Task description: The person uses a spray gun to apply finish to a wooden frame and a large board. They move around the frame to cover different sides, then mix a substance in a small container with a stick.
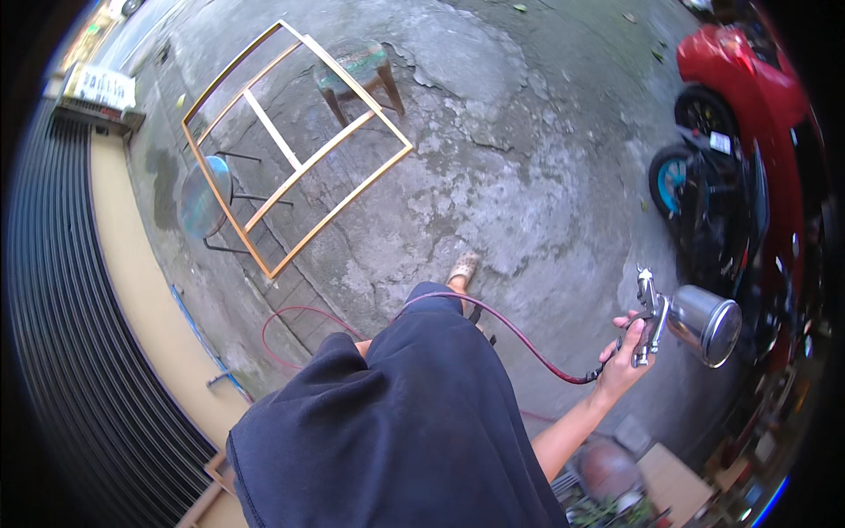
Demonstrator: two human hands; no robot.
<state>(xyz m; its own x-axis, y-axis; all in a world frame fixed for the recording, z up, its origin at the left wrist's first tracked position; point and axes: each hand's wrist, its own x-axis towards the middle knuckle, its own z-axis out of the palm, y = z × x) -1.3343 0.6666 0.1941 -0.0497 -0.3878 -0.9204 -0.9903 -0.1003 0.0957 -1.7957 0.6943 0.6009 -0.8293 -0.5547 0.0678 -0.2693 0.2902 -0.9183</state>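
My right hand (623, 356) is wrapped round the handle of a metal spray gun (650, 319), held out at the right. A silver cup (706, 324) is fixed to the gun's side. From the handle a dark red air hose (528, 339) curves across my leg and loops on the left. Only a sliver of skin of my left arm or hand (362, 347) shows beside the dark shirt, close to the hose; its fingers are hidden. Ahead, a wooden frame with crossbars (343, 136) rests on a round stool (207, 195) and a worn plastic stool (359, 69).
A scooter (709, 198) and a red car (744, 75) stand at the right. Along the left run a pale wall (132, 255) and a dark ribbed shutter (62, 308). Plants (607, 512) and a board (676, 480) lie at lower right. The concrete floor (528, 176) is cracked.
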